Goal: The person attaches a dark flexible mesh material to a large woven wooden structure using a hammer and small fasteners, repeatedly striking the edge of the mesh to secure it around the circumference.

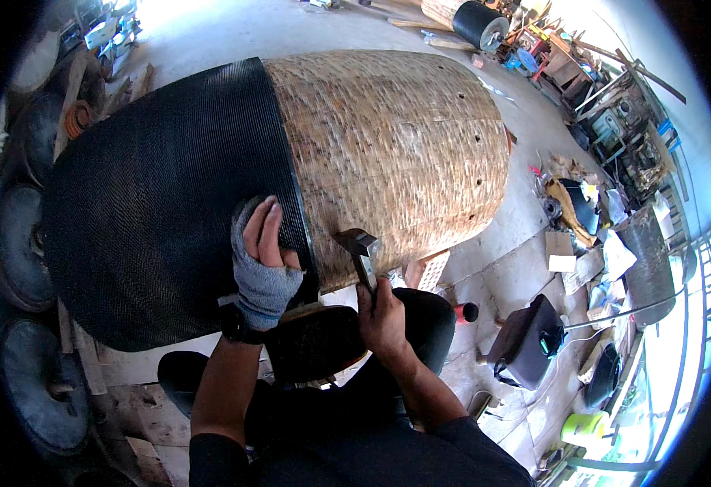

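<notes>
Across my lap and in front of me lies a large barrel-shaped body on its side. Its right part is rough, chipped-looking wood [388,138]; its left part has a black, finely ribbed covering [152,187] ending in a straight edge round the middle. My left hand [266,256], in a grey glove with bare fingertips, rests on the covering near that edge, its fingers stretched out. My bare right hand [384,316] is wrapped round the handle of a hammer [359,243]. The hammer's dark head is at the wood just right of the edge; whether it touches cannot be told.
Dark round discs [43,385] stand along the left. A dark padded box-like seat [526,341] and a yellow-green bucket [584,428] are at the right, near a red cylinder [467,312]. Another partly black barrel [481,26] lies at the back, by piled tools and scraps.
</notes>
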{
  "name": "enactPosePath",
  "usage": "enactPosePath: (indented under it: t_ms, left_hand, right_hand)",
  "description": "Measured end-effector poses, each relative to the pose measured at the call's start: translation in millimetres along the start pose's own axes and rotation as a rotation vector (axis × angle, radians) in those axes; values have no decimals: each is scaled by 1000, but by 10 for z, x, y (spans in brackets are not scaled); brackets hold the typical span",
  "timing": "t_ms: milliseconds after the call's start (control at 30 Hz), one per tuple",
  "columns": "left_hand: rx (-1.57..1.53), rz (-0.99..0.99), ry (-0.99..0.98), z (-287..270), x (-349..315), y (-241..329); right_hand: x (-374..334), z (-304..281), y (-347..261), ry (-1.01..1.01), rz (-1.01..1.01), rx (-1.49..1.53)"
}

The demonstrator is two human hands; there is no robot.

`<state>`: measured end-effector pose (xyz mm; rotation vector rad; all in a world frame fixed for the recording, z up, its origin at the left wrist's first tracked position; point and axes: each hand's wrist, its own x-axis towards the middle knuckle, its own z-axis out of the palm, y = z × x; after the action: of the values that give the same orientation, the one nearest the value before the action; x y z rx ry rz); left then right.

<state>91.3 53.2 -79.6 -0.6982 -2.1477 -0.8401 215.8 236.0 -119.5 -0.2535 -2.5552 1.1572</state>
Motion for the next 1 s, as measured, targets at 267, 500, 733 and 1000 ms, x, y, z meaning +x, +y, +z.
enactPosePath:
  t_ms: [267,500,733,1000]
  left_hand:
    - [73,-24,-8,-90,84,196]
    - [8,76,-585,-345,-1032,713]
    - [77,129,-922,-134,-1963,903]
    - [200,133,-1153,-17,-2091,992]
  right_hand:
    - [-240,-80,117,-6,50,19]
    - [-530,-178,296,-80,185,127]
    - [-678,-159,400,-81,156,206]
    - [-803,-104,440,-65,164,217]
